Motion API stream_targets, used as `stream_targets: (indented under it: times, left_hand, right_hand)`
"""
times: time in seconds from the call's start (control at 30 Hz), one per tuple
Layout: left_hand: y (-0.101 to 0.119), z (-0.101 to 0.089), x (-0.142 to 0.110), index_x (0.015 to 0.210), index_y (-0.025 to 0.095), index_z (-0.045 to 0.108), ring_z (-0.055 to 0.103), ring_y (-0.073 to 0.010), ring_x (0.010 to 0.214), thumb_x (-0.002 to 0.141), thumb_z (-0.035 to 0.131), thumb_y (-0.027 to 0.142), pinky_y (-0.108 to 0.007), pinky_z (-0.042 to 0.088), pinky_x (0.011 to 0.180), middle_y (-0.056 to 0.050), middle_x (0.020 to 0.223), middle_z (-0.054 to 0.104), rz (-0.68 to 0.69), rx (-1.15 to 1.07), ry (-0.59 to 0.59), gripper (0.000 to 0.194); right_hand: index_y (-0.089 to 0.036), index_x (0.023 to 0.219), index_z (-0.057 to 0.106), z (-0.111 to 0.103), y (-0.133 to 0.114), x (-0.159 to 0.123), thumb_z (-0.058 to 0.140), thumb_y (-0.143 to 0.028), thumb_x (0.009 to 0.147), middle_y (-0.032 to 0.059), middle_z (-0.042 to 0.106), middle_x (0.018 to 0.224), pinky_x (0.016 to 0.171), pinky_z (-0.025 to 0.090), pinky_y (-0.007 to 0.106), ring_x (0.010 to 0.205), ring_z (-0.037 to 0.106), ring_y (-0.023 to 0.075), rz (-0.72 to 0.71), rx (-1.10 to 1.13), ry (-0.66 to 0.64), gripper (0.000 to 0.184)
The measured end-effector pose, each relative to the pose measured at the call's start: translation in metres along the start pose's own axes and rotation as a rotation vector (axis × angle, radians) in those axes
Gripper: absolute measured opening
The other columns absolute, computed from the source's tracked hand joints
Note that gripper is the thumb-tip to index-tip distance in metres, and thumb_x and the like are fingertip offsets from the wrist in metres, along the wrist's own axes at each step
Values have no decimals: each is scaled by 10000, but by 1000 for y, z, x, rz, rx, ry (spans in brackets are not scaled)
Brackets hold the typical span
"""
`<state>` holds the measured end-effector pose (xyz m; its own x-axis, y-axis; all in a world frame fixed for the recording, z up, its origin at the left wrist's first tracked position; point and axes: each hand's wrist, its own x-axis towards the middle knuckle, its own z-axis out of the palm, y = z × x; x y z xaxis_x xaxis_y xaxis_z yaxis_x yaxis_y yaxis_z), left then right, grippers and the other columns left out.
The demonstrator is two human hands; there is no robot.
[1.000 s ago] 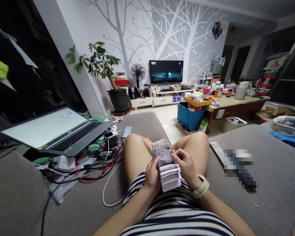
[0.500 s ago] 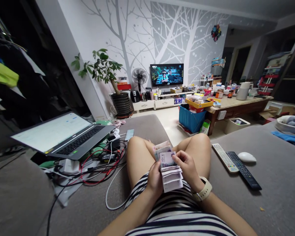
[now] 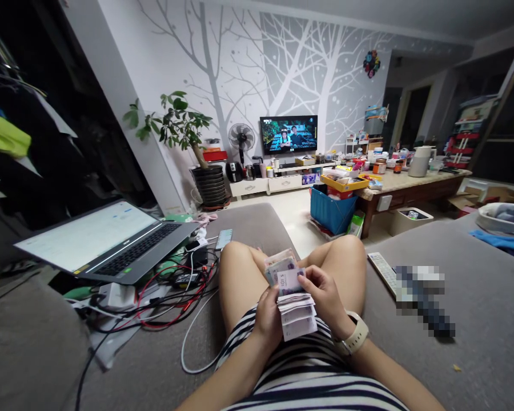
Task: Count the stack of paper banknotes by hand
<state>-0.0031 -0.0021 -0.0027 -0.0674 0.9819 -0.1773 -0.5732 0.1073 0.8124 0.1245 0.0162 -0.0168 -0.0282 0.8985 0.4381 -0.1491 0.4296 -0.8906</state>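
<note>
A folded stack of banknotes [image 3: 292, 302] rests over my lap, above my striped clothing and bare knees. My left hand [image 3: 266, 314] is closed round the stack's left side and holds it. My right hand [image 3: 325, 294], with a pale watch on its wrist, pinches the top purple note at the upper edge of the stack. More notes fan out behind, toward my knees.
I sit on a grey sofa [image 3: 475, 297]. An open laptop [image 3: 107, 240] stands at my left over a tangle of cables [image 3: 163, 291] and a phone [image 3: 224, 238]. A remote control [image 3: 381, 271] lies at my right. A cluttered coffee table [image 3: 411, 182], blue bin [image 3: 332, 208] and lit TV [image 3: 288, 134] are ahead.
My hands and the banknotes have stayed in my lap; my right fingers have shifted slightly on the top note. The view has drifted a little and the TV picture has changed.
</note>
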Motion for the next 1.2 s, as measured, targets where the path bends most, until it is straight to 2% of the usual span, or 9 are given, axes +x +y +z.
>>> stream_targets:
  times: [0.17, 0.33, 0.7, 0.97, 1.2]
  left_hand:
    - [0, -1, 4, 812, 122, 702, 713, -280, 741, 602, 737, 366, -361, 527, 716, -68, 714, 750, 21, -32, 14, 324]
    - [2, -1, 4, 782, 131, 694, 702, -264, 750, 565, 752, 369, -339, 512, 711, -63, 725, 748, 32, -33, 30, 328]
    - [0, -1, 7, 720, 151, 680, 626, -174, 573, 589, 748, 369, -281, 472, 589, -22, 634, 710, 76, -23, 21, 263]
    - [2, 3, 3, 777, 133, 702, 692, -229, 682, 599, 759, 344, -336, 529, 694, -59, 713, 745, 51, -88, -18, 282]
    - [-1, 3, 3, 770, 129, 696, 703, -251, 677, 595, 767, 341, -341, 529, 665, -62, 687, 741, 63, -86, -33, 284]
  right_hand:
    - [-171, 737, 579, 1, 1, 0, 621, -390, 872, -14, 514, 668, 572, 354, 247, 625, 444, 130, -12, -16, -9, 260]
    - [-171, 734, 587, 2, -3, 0, 604, -387, 881, -18, 510, 658, 576, 359, 246, 628, 446, 129, -10, -28, -6, 262]
    - [-175, 759, 600, 4, -10, 0, 609, -398, 874, -11, 556, 677, 585, 382, 248, 627, 479, 134, 5, 28, 17, 251]
    - [-177, 752, 601, 5, -10, -1, 610, -406, 881, -18, 540, 652, 564, 361, 242, 606, 462, 125, -7, 29, 51, 263]
    - [-182, 705, 564, 5, -14, -3, 577, -433, 895, -33, 519, 548, 526, 343, 247, 522, 433, 114, 0, 18, 4, 316]
